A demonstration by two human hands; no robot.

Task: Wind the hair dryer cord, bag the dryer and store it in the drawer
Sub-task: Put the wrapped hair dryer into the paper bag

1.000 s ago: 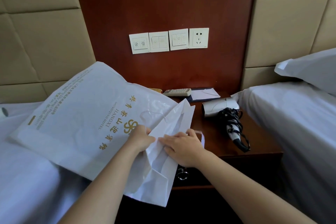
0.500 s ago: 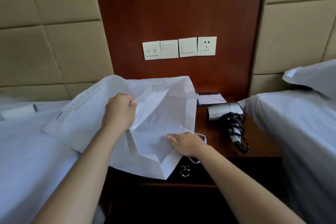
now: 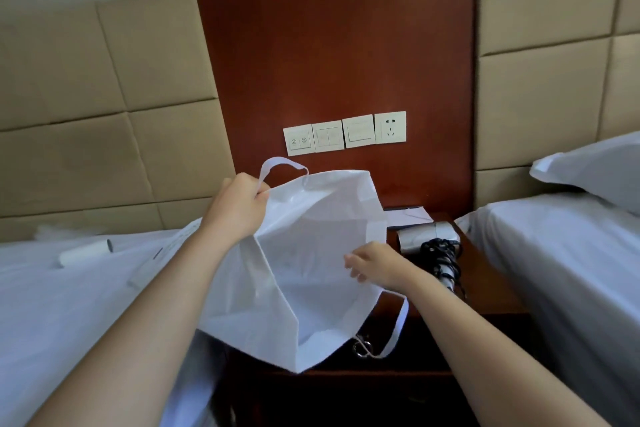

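A large white bag with strap handles hangs open in front of me above the dark wooden nightstand. My left hand grips its far rim by the upper handle. At the near rim my right hand pinches the bag's edge. The silver hair dryer lies on the nightstand to the right of the bag, its black cord wound around the handle. The drawer's metal ring pull shows just below the bag; the drawer looks closed.
White-sheeted beds flank the nightstand, left and right, with a pillow on the right one. A white roll lies on the left bed. Papers sit at the nightstand's back. Wall switches and a socket hang above.
The bag has been lifted and turned so its mouth faces me. My left hand rose with the rim, and my right hand moved up to the near edge.
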